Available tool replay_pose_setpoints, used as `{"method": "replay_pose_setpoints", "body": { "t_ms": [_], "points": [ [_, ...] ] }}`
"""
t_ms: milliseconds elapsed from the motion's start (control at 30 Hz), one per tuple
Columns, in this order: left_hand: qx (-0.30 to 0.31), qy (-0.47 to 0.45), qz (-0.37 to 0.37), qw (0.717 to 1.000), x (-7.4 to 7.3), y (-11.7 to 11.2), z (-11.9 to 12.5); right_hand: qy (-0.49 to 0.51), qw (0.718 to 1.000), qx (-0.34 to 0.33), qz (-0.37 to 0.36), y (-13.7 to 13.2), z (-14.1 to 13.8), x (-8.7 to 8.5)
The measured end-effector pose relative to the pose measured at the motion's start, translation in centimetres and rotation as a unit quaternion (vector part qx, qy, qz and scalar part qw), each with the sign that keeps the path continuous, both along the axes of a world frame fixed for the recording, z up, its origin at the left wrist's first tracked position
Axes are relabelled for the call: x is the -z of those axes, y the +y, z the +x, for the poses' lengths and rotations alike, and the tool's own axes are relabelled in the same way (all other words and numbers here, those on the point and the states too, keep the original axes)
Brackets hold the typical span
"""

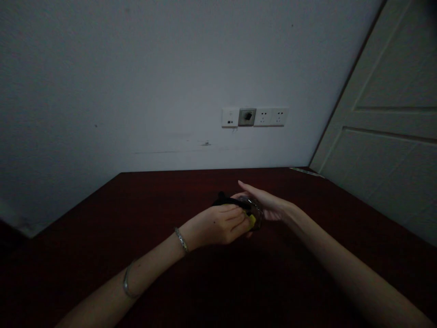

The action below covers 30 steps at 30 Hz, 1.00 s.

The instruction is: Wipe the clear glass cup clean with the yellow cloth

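I see the left hand curled shut on a yellow cloth pressed to a small clear glass that the right hand cups with fingers extended, above the dark table; loose cupping risks it slipping.

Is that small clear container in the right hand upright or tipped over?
Cannot tell. The clear container sits between the right hand and left hand above the dark table; dim light and fingers hide its orientation.
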<state>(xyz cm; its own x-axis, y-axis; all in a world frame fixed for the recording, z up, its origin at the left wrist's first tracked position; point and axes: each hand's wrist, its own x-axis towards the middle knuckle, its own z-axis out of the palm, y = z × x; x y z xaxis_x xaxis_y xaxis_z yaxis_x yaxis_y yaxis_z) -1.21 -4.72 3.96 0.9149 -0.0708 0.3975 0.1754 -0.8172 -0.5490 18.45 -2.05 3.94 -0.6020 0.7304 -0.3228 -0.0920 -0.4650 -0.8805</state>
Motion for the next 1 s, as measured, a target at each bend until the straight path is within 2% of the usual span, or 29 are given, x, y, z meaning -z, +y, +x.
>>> {"method": "replay_pose_setpoints", "body": {
  "t_ms": [100, 267, 333, 533, 700, 867, 1000],
  "points": [
    [-0.02, 0.017, -0.003, 1.0, 0.2, 0.0, 0.3, -0.047, 0.998, 0.013, 0.027, -0.5, 0.0, 0.0],
    [-0.156, 0.025, 0.011, 0.987, 0.6, -0.8, 1.3, -0.067, 0.979, 0.125, 0.148, -0.1, -1.2, 0.6],
    [-0.183, 0.017, -0.006, 0.983, 0.5, -1.1, 1.4, -0.051, 0.967, 0.162, 0.191, 0.6, -1.8, 1.1],
    [-0.183, -0.016, -0.183, 0.966, -0.4, -0.8, 0.7, -0.011, 0.907, 0.245, 0.342, 2.1, -2.8, 1.5],
    [-0.138, -0.097, -0.34, 0.925, -1.2, -1.6, 0.7, 0.029, 0.882, 0.232, 0.41, 1.4, -2.7, 0.9],
    [-0.102, -0.153, -0.417, 0.89, -2.1, -3.6, 1.4, 0.074, 0.856, 0.24, 0.452, 0.2, -2.6, 0.4],
    [-0.097, -0.209, -0.432, 0.872, -2.5, -5.1, 1.7, 0.073, 0.826, 0.267, 0.492, -0.8, -2.7, 0.0]
  ]
}}
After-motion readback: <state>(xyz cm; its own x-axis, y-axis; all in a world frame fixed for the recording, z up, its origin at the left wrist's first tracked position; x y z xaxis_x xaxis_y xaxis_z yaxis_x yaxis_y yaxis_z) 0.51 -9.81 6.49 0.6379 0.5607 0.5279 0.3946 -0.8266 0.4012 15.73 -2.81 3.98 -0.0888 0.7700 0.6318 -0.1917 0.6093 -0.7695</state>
